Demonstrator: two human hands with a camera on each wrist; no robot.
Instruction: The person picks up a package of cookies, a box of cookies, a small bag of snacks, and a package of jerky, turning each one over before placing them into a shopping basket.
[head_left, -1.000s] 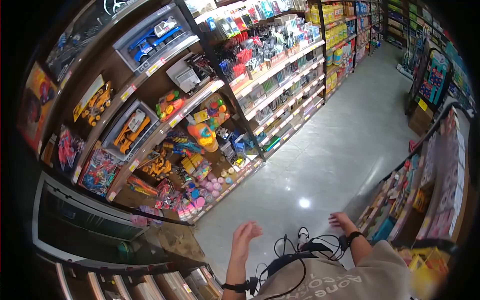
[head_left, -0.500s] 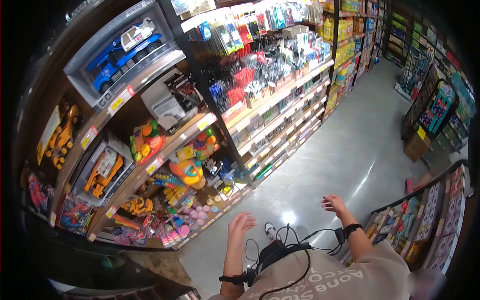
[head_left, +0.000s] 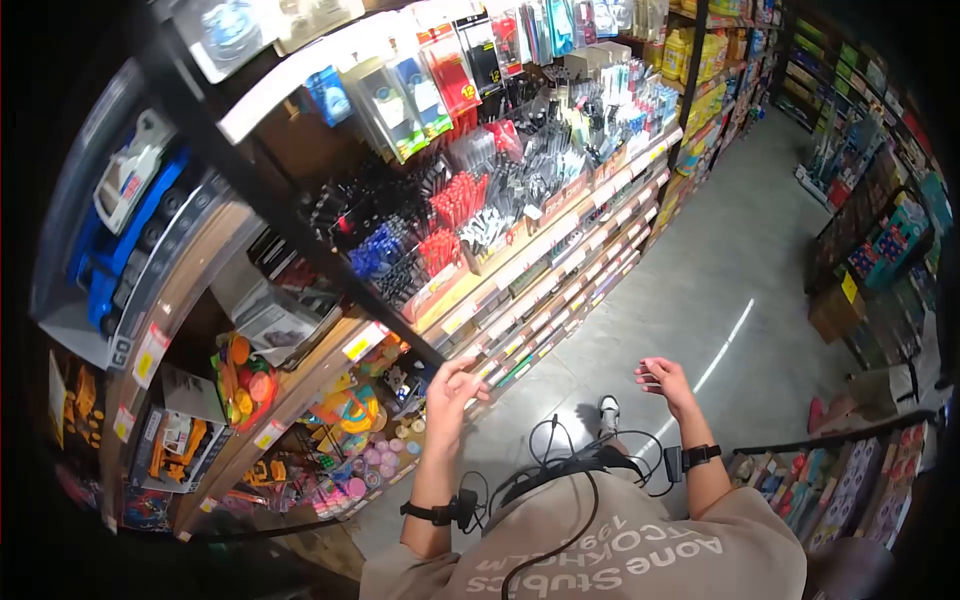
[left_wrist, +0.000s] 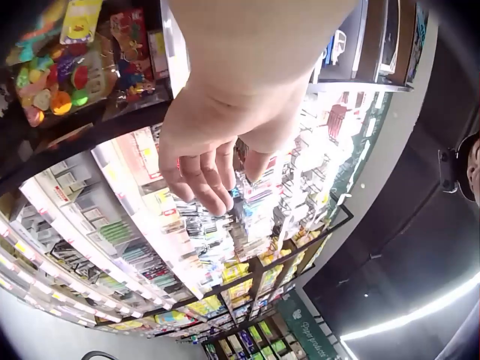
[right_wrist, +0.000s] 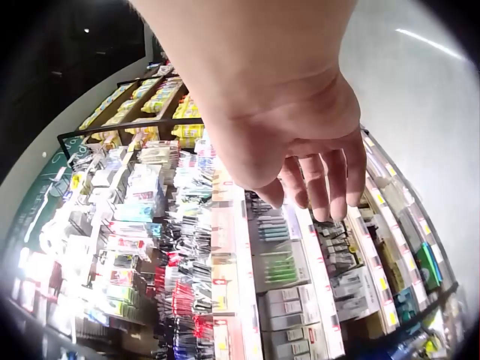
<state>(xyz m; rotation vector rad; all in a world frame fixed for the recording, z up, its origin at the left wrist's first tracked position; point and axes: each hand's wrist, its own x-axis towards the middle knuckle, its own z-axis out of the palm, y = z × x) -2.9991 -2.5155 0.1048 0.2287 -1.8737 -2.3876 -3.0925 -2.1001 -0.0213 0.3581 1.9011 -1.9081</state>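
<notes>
I stand in a shop aisle facing a tall shelf unit. My left hand [head_left: 452, 385] is raised in front of the shelf of pens [head_left: 450, 215] and stationery, its fingers loosely curled and holding nothing; the left wrist view shows the same empty hand [left_wrist: 214, 169] before the packed shelves. My right hand [head_left: 662, 380] hangs in the air over the aisle floor, fingers relaxed and empty, and appears likewise in the right wrist view [right_wrist: 315, 172]. Neither hand touches any goods.
Toy shelves with a blue toy truck [head_left: 120, 235] and bright plastic toys [head_left: 245, 380] stand at the left. Yellow bottles [head_left: 690, 50] fill shelves further down. The grey tiled aisle [head_left: 740, 270] runs ahead, with display racks [head_left: 860, 230] along its right side.
The view has shifted right from the toy shelves to the pen and stationery shelves. Both hands have risen, and the left hand has drawn closer to the shelf.
</notes>
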